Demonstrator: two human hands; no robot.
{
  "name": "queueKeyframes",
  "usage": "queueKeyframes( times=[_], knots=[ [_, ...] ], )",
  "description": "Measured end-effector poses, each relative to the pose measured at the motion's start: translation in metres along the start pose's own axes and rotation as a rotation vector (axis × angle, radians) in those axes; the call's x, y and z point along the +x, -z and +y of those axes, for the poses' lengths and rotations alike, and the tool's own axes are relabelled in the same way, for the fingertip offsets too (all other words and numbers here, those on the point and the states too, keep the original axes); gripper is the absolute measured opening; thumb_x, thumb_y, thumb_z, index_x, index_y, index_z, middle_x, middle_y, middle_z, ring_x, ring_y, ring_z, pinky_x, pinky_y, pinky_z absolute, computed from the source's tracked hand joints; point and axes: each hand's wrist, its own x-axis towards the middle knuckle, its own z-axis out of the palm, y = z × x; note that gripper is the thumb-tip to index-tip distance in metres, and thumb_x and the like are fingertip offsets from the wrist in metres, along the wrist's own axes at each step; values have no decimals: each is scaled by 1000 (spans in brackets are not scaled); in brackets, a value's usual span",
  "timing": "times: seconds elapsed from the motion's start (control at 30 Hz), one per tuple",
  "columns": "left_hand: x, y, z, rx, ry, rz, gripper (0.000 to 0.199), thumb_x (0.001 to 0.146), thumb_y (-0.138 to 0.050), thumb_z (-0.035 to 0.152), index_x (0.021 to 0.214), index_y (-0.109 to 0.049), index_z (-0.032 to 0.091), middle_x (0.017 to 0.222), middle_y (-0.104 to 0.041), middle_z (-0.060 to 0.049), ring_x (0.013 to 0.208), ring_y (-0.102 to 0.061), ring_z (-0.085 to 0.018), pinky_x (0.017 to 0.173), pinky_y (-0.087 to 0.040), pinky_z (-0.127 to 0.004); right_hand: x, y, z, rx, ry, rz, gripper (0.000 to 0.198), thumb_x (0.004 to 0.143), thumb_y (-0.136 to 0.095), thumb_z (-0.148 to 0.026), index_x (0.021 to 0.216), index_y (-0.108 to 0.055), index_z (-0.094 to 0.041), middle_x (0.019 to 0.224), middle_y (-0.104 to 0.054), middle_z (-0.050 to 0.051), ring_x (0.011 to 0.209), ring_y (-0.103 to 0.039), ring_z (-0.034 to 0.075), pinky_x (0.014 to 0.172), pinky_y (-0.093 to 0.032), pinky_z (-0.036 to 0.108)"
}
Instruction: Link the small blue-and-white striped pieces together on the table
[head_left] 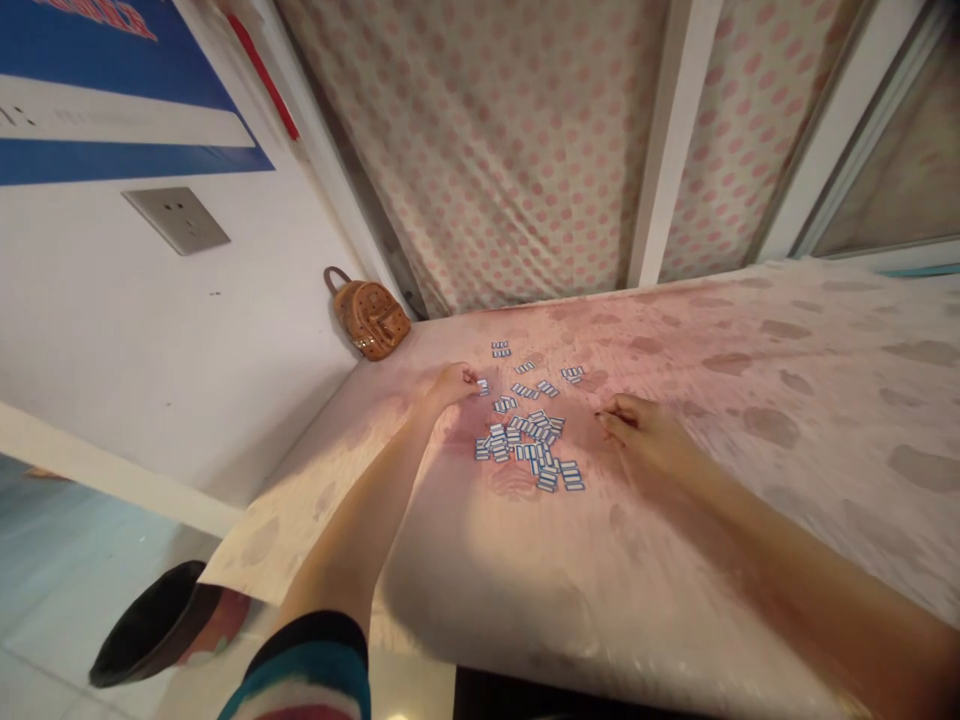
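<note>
Small white cards with blue edges and stripes lie loosely piled on the cloth-covered table, between my two hands. Above the pile several more are scattered singly or in little groups, one group being farthest back. My left hand rests at the left of the cards with its fingers curled, and a small striped card is at its fingertips. To the right of the pile, my right hand is closed with thumb and fingers drawn together. What it holds, if anything, does not show.
A small brown backpack stands at the table's back left corner, by the white wall with a socket. A dotted curtain hangs behind the table. A dark open container is at lower left.
</note>
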Motion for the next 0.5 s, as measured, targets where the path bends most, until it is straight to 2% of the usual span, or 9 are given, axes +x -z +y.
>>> queueKeyframes(
  times=[0.1,0.2,0.33,0.4,0.5],
  knots=[
    [-18,-2,20,-40,-17,73,11,72,-69,9,81,-68,14,79,-72,-4,77,-65,-15,70,-50,-23,-5,-6,-3,1,28,-113,20,82,-61,-41,73,-60,-23,72,-64,3,66,-58,21,62,-42,33],
    [-47,-11,47,-134,-46,77,10,79,-65,12,88,-69,14,86,-74,-5,77,-68,-14,71,-52,-23,-13,-15,-10,-68,61,-239,9,79,-64,-33,79,-64,-24,79,-65,4,72,-58,22,64,-44,33],
    [-88,-35,74,-505,-9,9,7,80,-68,11,86,-67,14,76,-73,-4,70,-70,-15,61,-51,-21,-22,-24,-21,-143,133,-329,13,72,-72,-23,83,-66,-26,94,-65,6,82,-60,25,71,-48,35],
    [-102,-47,80,-590,22,-10,6,81,-70,10,83,-65,13,71,-71,-3,69,-71,-15,61,-52,-21,-23,-26,-23,-172,148,-339,14,71,-72,-20,81,-64,-26,92,-64,5,78,-59,24,70,-47,35],
    [-115,-60,81,-705,69,-26,7,82,-72,13,83,-66,13,77,-74,-4,74,-73,-16,66,-56,-23,-23,-27,-21,-201,128,-327,8,75,-65,-18,78,-63,-25,83,-61,3,70,-56,20,64,-43,32]
  ],
)
